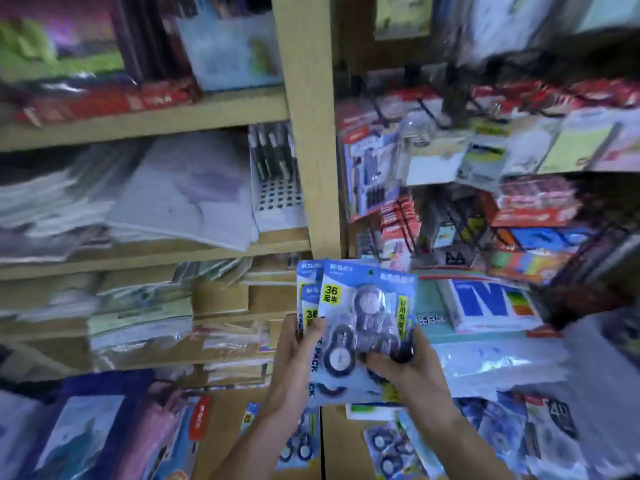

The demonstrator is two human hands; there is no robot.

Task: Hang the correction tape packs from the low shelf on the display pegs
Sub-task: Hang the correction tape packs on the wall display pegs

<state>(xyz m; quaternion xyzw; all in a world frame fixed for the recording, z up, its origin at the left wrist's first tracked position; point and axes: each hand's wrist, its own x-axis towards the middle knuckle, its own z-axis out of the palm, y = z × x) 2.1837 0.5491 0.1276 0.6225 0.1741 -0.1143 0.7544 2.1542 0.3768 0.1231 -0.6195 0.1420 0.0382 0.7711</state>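
Observation:
I hold a small stack of blue correction tape packs upright in front of the wooden shelf post. My left hand grips the stack's left edge, thumb on the front. My right hand grips the lower right of the front pack, fingers curled over it. More correction tape packs lie on the low shelf below my wrists, and another such pack shows under my left forearm. Black display pegs with hanging stationery stand up and to the right, blurred.
The wooden shelf post rises just above the packs. Paper stacks fill the left shelves. Hanging stationery packs and coloured boxes crowd the right. A blue bag lies at lower left.

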